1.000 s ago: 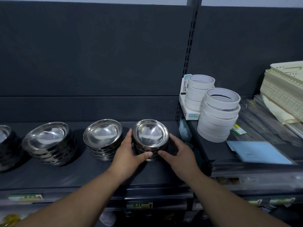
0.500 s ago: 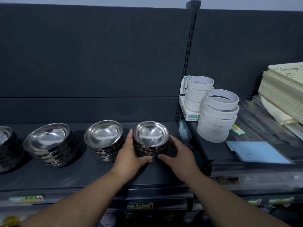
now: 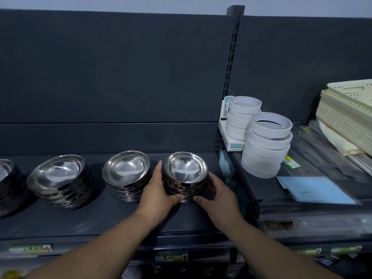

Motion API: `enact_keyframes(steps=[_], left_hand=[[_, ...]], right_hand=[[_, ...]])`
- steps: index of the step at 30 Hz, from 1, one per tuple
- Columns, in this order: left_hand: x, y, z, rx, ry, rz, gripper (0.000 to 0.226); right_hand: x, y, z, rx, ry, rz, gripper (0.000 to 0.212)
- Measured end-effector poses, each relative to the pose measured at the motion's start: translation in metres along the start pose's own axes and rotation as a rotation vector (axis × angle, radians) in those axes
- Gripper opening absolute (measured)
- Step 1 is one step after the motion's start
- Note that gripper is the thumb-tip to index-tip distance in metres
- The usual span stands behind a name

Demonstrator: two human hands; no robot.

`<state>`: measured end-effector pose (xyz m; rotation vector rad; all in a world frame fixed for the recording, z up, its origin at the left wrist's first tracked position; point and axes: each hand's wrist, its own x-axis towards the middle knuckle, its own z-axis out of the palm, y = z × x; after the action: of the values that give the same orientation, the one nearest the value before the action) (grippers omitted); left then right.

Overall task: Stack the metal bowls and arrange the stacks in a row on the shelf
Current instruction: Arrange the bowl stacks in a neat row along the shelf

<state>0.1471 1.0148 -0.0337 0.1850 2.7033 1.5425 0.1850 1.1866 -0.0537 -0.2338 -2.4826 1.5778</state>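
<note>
The step in hand looks like seating the end stack [image 3: 186, 174] at the right end of the row on the dark, matte shelf [image 3: 100, 216]. The left hand [image 3: 159, 193] and right hand [image 3: 218, 195] each curl round its sides, thumbs at its front base, and it stands just beside the next stack [image 3: 126, 174]. The next move probably calls for squaring it with its neighbours and releasing gently, since these shallow, round, wide-rimmed bowls of polished steel look slick and nest loosely, as the tilted third stack [image 3: 58, 178] suggests.

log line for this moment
left hand: grips rightmost stack of round metal bowls | right hand: grips same stack | stack: on dark shelf
</note>
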Motion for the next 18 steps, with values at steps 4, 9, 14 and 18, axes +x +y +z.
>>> enact_keyframes(steps=[4,9,14,18], left_hand=[[-0.001,0.0,-0.002,-0.007,-0.014,0.028,0.115],[-0.001,-0.002,-0.002,-0.006,-0.037,0.026,0.121],[-0.007,-0.004,-0.001,0.0,-0.009,0.051,0.126],[-0.01,-0.004,0.0,0.03,0.001,0.081,0.122]], right_hand=[[0.0,0.001,0.001,-0.004,0.012,-0.003,0.078],[0.0,-0.003,-0.001,-0.016,0.01,0.003,0.075],[0.003,-0.012,-0.009,-0.032,-0.016,-0.012,0.07],[0.007,-0.017,-0.01,-0.023,-0.008,-0.02,0.063]])
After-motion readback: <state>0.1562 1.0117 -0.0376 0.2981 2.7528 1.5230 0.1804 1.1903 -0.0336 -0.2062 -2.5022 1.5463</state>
